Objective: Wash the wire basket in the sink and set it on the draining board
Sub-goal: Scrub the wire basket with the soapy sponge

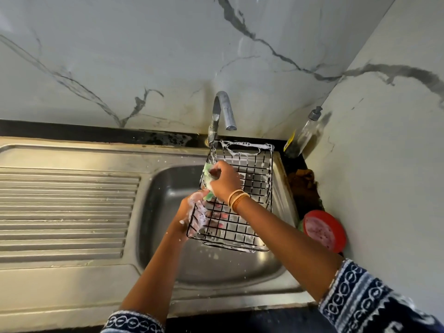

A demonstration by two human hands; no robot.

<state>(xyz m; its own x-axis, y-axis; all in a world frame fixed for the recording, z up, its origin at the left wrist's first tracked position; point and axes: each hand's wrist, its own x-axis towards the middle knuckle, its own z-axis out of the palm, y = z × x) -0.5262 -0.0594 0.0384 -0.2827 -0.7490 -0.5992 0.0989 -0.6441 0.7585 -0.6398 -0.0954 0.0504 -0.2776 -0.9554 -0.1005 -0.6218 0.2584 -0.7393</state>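
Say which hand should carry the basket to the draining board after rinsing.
Left, probably. The left hand already grips the wire basket on the draining board's side; the right hand holds the green sponge.

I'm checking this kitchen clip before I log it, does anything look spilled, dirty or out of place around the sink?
Black mould-like spotting stains the ledge left of the tap. A brown crumpled rag is wedged in the gap right of the sink. Foam coats the wire basket, which fits washing.
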